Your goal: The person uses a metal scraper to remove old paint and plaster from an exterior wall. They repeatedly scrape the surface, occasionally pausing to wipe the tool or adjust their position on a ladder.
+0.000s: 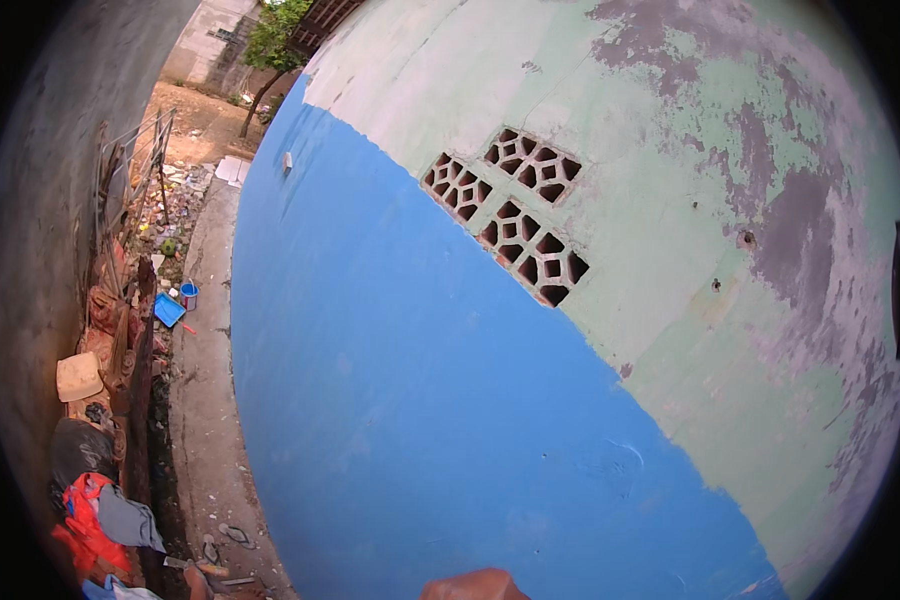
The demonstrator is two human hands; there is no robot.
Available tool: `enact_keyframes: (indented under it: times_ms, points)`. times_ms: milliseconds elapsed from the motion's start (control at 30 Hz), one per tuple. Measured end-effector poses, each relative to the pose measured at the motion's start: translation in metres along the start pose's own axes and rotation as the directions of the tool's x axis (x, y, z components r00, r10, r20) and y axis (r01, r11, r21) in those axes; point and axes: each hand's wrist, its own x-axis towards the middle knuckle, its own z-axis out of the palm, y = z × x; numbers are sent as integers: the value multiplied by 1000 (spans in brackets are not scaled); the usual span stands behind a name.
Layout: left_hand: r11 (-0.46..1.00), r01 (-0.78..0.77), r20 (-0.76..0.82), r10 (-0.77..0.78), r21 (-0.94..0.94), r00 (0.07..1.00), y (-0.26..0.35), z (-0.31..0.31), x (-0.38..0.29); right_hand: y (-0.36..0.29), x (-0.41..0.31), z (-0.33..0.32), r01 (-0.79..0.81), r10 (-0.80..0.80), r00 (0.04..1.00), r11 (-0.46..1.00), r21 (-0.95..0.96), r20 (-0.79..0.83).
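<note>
A painted wall fills most of the view, with smooth blue paint (pixel 390 352) low down and old pale green, flaking paint (pixel 645 292) above. My right hand (pixel 474 586), as it appears, rises from the bottom edge in front of the blue part. Only a rounded, knuckle-like part shows; the fingers and anything in them are cut off. At the lower left edge there is a bit of bare skin (pixel 197 582) by a light, wood-coloured bar (pixel 211 570). I cannot tell if it is my left hand or a foot.
Ventilation blocks (pixel 532 251) pierce the wall. A narrow concrete path (pixel 204 405) runs along its foot, with flip-flops (pixel 236 535), a blue paint tray (pixel 169 308) and a paint pail (pixel 188 295). Rubbish, a black bag (pixel 82 454) and cloths (pixel 127 517) line the opposite grey wall (pixel 30 247).
</note>
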Motion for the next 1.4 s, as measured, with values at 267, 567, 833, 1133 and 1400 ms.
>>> enact_keyframes:
  times_ms: [267,567,833,1133,1400]
  points:
    - [999,7,18,-8,45,1000,-7,16,14,-9,8,14,13,-15,998,1000,-25,-68]
    - [960,-48,-1,50,276,999,-23,-77,-4,-10,4,21,376,-416,860,908,-182,-297]
    - [933,-12,165,-51,360,985,25,-82,-72,-1,17,34,383,-354,687,918,-97,-634]
    - [822,18,161,-134,570,978,47,-88,-124,44,-2,7,475,-494,442,837,-272,-748]
    - [821,-115,386,-135,559,913,78,-5,-128,74,-76,17,346,-303,674,935,-74,-674]
